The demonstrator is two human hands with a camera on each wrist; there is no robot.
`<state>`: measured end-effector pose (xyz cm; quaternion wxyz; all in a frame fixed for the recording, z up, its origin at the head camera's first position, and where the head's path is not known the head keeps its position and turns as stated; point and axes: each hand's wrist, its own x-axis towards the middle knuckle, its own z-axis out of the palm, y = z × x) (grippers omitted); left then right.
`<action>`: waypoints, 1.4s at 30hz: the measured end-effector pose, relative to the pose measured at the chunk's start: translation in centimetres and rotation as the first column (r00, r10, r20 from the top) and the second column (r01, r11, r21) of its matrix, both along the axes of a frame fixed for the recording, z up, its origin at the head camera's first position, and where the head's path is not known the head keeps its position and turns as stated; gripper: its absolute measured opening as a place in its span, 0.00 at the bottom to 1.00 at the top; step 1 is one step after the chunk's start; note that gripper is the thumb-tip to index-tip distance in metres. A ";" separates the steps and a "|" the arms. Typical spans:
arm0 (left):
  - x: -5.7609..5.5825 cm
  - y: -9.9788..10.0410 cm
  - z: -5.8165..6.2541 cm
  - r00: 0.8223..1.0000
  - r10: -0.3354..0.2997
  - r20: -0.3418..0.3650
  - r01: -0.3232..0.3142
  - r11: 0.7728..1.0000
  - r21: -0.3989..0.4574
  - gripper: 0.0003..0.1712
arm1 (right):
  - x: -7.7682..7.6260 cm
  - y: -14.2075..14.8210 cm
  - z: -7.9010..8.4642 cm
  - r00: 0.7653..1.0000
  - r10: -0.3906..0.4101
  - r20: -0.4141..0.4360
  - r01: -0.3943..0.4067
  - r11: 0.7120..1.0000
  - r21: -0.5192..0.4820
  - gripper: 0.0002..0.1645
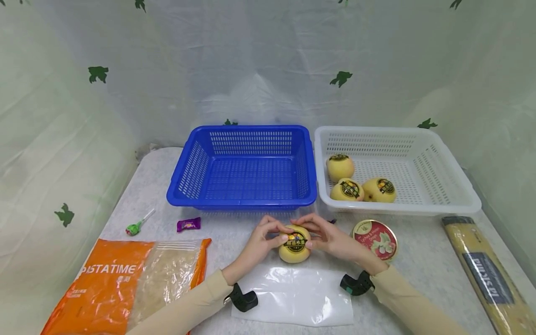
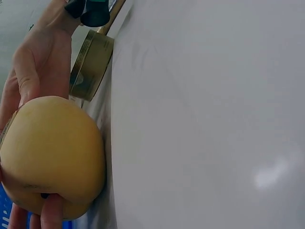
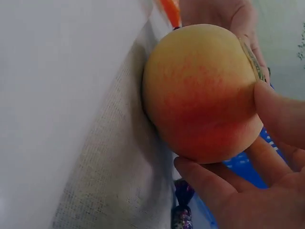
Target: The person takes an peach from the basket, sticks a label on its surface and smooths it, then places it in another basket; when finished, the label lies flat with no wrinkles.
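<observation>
In the head view a yellow peach (image 1: 289, 256) with a black and gold label (image 1: 295, 242) sits just beyond a glossy white sheet. My left hand (image 1: 264, 239) holds its left side, thumb on the label, fingers around the back. On the other side my right hand (image 1: 332, 239) grips it, thumb at the label's right edge. The left wrist view has the peach (image 2: 52, 148) smooth and yellow; a red blush covers the peach (image 3: 200, 100) in the right wrist view. The glossy white sheet (image 1: 293, 298) lies below both wrists.
Behind stand a blue basket (image 1: 241, 203) and a white basket (image 1: 402, 208) with three labelled peaches. A round candy tin (image 1: 374, 239) and pasta pack (image 1: 485, 274) lie right. Leftward are a purple-wrapped candy (image 1: 189, 224), a lollipop (image 1: 134, 228) and an orange pasta bag (image 1: 113, 284).
</observation>
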<state>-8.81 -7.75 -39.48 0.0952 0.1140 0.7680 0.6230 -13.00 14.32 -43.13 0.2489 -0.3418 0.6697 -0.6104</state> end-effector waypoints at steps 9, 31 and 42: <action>-0.2 -0.1 -1.1 0.995 -0.100 0.003 0.100 0.990 -0.095 0.14 | -0.1 -0.4 0.0 1.000 0.002 -0.013 -0.002 1.000 -0.002 0.29; -0.2 0.3 -2.7 0.996 -0.058 -0.067 0.048 0.988 -0.150 0.19 | 0.0 -0.5 0.3 1.000 0.007 -0.007 -0.007 1.000 -0.011 0.30; -0.7 -1.2 -2.9 0.992 -0.124 -0.022 0.122 0.991 -0.052 0.13 | 0.2 -0.4 -0.2 0.987 -0.083 0.135 0.088 0.996 -0.029 0.23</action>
